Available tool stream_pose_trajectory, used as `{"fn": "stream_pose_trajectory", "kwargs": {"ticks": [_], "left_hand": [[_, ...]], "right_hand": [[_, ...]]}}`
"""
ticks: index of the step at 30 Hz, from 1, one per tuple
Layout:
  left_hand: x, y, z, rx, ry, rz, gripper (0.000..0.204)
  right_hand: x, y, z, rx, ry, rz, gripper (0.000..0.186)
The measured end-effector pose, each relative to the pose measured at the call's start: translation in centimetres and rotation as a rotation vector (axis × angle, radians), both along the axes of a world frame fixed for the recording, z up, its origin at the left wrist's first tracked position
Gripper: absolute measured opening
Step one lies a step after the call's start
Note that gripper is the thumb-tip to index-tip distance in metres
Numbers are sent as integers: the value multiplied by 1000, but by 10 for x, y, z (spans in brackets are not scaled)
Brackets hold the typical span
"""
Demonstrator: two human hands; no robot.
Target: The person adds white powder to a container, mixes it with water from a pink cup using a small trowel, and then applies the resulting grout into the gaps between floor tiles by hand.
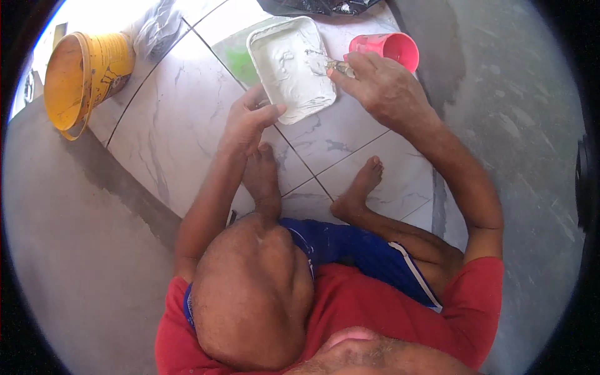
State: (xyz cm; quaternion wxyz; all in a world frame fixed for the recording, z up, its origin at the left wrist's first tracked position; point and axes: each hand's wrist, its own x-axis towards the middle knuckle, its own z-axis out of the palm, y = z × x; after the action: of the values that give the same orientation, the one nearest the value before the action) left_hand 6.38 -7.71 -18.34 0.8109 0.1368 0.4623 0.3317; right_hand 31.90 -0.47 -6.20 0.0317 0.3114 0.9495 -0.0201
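Left hand point(249, 122) grips a tray point(307, 113) of white paste point(282, 78), right hand point(387, 87) a tool point(341, 67).

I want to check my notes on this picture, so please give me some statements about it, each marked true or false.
1. The left hand holds the white tray. True.
2. The right hand is empty. False: the right hand holds a tool over the white tray.
3. The material in the white tray is green. False: the material is white.
4. The yellow bucket is left of the white tray. True.
5. The pink cup is left of the white tray. False: the pink cup is on its right.
6. The shorts are blue. True.
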Motion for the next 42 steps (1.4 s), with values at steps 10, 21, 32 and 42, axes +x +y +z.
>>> {"fn": "stream_pose_trajectory", "kwargs": {"ticks": [10, 21, 32, 42], "left_hand": [[9, -11, -4, -33, 19, 75, 59], [5, -5, 4, -47, 46, 116, 56], [4, -6, 0, -59, 27, 109, 58], [4, -2, 4, -30, 21, 114, 60]], "right_hand": [[-14, -7, 4, -138, -128, 15, 23], [-21, 6, -3, -48, -7, -61, 30], [-26, 4, -4, -100, -23, -83, 30], [-29, 2, -8, -88, -44, -66, 32]]}}
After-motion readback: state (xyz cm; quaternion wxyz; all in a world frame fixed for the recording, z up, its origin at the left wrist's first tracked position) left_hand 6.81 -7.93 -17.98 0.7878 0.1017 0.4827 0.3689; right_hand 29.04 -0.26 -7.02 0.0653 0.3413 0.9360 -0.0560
